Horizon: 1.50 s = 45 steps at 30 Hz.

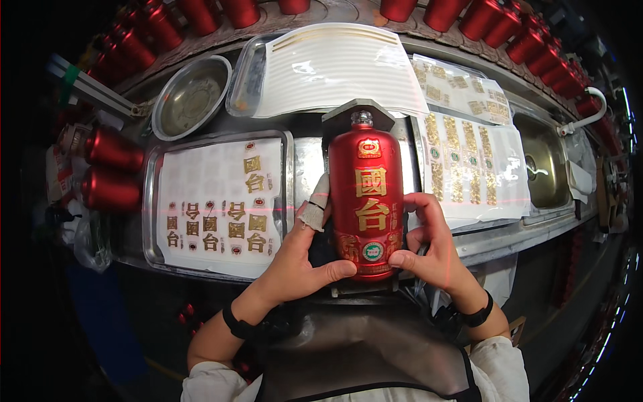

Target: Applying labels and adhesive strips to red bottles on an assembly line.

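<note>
Two-handed, held the red bottle [367, 201] between the left hand [295, 264] and the right hand [439, 251], over a grey support [383, 118] — long axis pointing away from the dark apron [362, 342], neck far, base near, lettered face up. Found neither hand clearly nearer: a thumb at each lower edge, other fingers along the sides, so grasping, not released. Could not tell the strength of the grip, nor the contact of the hidden fingertips. Wore a pale cover [315, 209] on one left finger. Saw, to the left, a metal tray [289, 174] with a sheet of gold characters [209, 226] inside; beyond it, a round metal bowl [166, 104], perhaps with a little water; beside the bowl, a shallow tray [246, 75] with white sheets [335, 74] over it; to the right, gold strips [471, 161] on white backing, then a sink [552, 167] — content hard to make out.
</note>
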Available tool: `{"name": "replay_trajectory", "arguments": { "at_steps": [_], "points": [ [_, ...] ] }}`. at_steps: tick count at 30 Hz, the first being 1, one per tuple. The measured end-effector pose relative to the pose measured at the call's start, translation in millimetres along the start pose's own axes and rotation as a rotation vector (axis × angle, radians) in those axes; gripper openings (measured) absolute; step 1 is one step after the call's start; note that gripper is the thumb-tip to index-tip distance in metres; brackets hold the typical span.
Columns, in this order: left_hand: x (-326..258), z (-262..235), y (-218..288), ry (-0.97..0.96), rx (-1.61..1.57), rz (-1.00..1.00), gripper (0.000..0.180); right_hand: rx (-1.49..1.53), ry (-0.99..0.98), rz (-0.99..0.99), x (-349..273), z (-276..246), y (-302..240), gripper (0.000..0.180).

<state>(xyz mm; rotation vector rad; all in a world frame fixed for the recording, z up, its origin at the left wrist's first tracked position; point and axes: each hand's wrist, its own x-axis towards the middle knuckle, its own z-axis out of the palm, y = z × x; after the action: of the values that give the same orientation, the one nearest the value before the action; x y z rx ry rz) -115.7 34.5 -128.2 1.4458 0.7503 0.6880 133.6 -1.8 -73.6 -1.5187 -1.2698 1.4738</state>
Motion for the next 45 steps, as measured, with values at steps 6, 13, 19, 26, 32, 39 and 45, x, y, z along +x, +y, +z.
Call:
{"name": "replay_trajectory", "arguments": {
  "at_steps": [6,13,19,26,32,39,45],
  "points": [
    [3,0,2,0.002,-0.062,0.003,0.117,0.021,-0.012,0.002,2,-2,0,0.087],
    [5,1,9,0.005,-0.064,-0.004,0.115,0.022,-0.016,-0.028,1,0,-3,0.081],
    [13,9,13,0.072,-0.104,-0.025,0.109,0.050,0.004,-0.024,4,-3,10,0.068],
    [14,17,20,0.151,-0.072,-0.098,0.099,0.103,0.015,-0.064,7,0,10,0.060],
    [14,18,18,0.149,-0.042,-0.101,0.099,0.095,0.022,-0.092,7,1,10,0.059],
    [18,17,28,0.170,-0.200,-0.082,0.099,0.032,0.048,0.005,3,4,-3,0.068],
    [20,14,31,0.141,-0.184,-0.097,0.096,-0.080,0.120,0.011,4,16,-4,0.071]
  ]
}}
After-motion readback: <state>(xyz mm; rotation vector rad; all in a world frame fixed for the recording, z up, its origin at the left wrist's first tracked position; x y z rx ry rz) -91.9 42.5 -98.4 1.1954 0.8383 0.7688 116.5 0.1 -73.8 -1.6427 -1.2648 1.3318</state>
